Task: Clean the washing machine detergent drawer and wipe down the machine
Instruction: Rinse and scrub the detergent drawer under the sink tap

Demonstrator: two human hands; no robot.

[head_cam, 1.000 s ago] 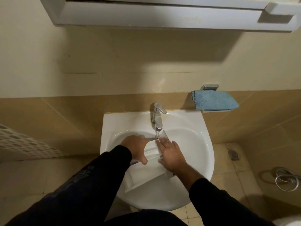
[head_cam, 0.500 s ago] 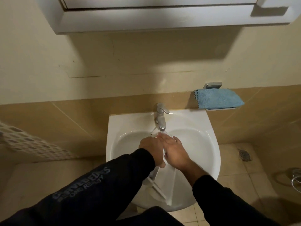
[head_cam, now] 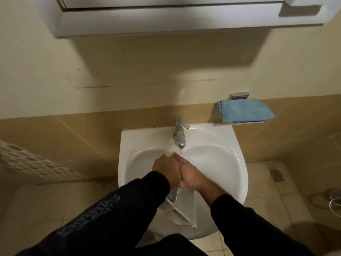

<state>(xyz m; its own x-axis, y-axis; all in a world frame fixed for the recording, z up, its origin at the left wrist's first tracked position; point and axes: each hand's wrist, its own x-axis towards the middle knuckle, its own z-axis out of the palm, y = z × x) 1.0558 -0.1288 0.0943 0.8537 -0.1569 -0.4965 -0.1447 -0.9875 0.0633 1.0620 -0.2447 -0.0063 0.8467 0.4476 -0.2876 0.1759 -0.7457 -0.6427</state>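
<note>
Both hands meet over the middle of the white sink (head_cam: 238, 163), under the tap (head_cam: 180, 133) — water runs from it. The left hand (head_cam: 166, 171) curls around the white detergent drawer (head_cam: 186, 209), which runs from the tap out past the sink's front rim. The right hand (head_cam: 191, 175) lies on the drawer — whether it grips, I cannot tell. A blue cloth (head_cam: 243, 110) sits beyond the sink's back right corner.

One detergent drawer (head_cam: 184, 209), two hands, one sink (head_cam: 221, 163), one tap (head_cam: 180, 133), one blue cloth (head_cam: 243, 110)
</note>
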